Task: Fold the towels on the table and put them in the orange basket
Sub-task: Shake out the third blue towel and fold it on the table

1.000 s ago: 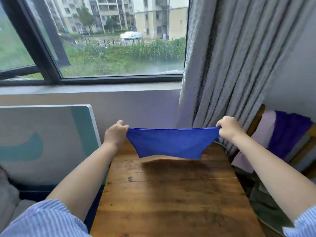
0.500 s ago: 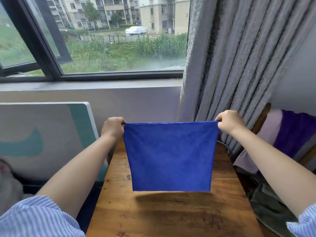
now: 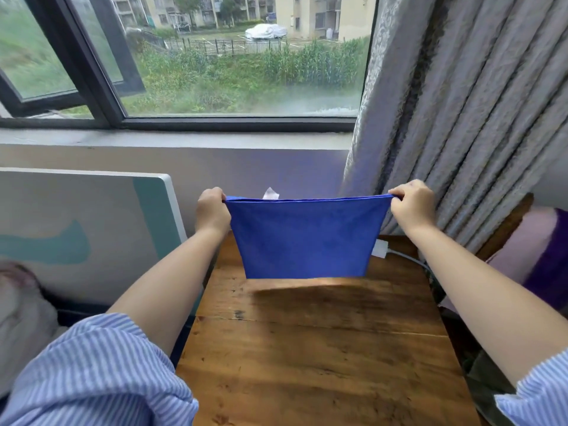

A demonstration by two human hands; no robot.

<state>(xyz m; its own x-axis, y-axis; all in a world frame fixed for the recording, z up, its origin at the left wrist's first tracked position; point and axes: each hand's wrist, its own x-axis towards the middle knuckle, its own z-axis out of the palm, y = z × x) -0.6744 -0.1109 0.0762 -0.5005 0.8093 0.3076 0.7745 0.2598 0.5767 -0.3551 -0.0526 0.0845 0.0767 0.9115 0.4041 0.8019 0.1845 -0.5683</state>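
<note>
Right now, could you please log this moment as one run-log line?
left hand: grips corner | right hand: grips corner | blue towel: held above table

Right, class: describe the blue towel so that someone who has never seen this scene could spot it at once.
Find the wooden table below the window. Above its far end, the left hand and the right hand each pinch an upper corner of the blue towel, stretched taut between them. It is the only solid bright blue cloth, hanging off the tabletop.

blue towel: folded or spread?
Folded once: the blue cloth towel hangs doubled, two edges at the top between the left hand and right hand.
</note>
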